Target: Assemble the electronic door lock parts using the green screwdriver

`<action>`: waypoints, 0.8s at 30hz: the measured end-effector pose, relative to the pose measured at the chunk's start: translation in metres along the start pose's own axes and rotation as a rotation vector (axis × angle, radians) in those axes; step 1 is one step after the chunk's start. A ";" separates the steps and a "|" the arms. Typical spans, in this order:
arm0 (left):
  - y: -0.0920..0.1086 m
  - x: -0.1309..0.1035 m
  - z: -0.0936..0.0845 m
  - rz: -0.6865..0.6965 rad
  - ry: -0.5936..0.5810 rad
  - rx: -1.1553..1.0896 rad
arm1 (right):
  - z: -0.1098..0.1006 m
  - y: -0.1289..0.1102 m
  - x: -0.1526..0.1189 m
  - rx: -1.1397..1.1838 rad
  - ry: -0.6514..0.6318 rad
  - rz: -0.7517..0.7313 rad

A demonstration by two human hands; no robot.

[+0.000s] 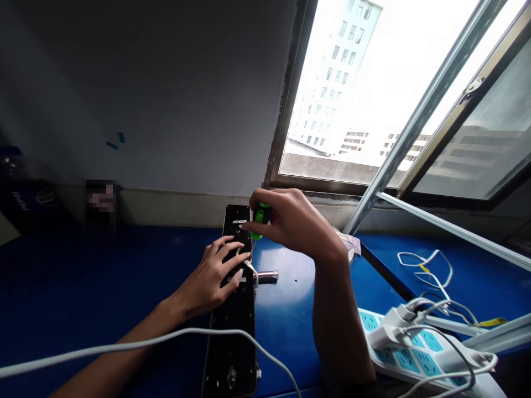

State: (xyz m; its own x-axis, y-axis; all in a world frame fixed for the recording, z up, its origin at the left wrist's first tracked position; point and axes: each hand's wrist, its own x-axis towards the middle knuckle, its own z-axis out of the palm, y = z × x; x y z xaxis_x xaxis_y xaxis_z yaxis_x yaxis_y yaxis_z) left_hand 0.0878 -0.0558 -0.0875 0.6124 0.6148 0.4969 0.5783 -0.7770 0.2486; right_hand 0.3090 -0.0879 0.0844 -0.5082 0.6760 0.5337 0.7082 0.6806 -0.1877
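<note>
A long black panel (pixel 233 337) with small screws and white labels lies lengthwise on the blue tabletop. My left hand (pixel 218 272) rests on its middle, fingers spread and flat. In my right hand (pixel 290 221) is a screwdriver with a green and black handle (pixel 258 228). Its thin shaft points down by the panel's right edge; I cannot make out what the tip touches. A short white cable (pixel 251 268) comes out near my left fingertips. Beside the panel a shiny, pinkish metallic cylinder (pixel 267 276) sticks out to the right, partly hidden.
A white power strip (pixel 409 359) with several plugs and cables occupies the lower right. Another white cable (pixel 199 331) crosses above my left forearm and the panel. A metal frame bar (pixel 448 226) runs in front of the window. A crumpled plastic packet (pixel 350 243) lies behind my right wrist.
</note>
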 end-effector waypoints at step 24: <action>-0.002 0.000 0.001 0.004 -0.004 -0.010 | 0.001 0.009 0.003 0.148 -0.043 -0.126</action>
State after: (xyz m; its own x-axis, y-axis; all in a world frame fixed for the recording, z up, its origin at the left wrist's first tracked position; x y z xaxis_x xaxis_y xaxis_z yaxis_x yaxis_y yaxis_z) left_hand 0.0875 -0.0540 -0.0887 0.6166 0.6125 0.4946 0.5704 -0.7806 0.2555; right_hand 0.3138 -0.0794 0.0832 -0.6111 0.5918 0.5257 0.5592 0.7928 -0.2425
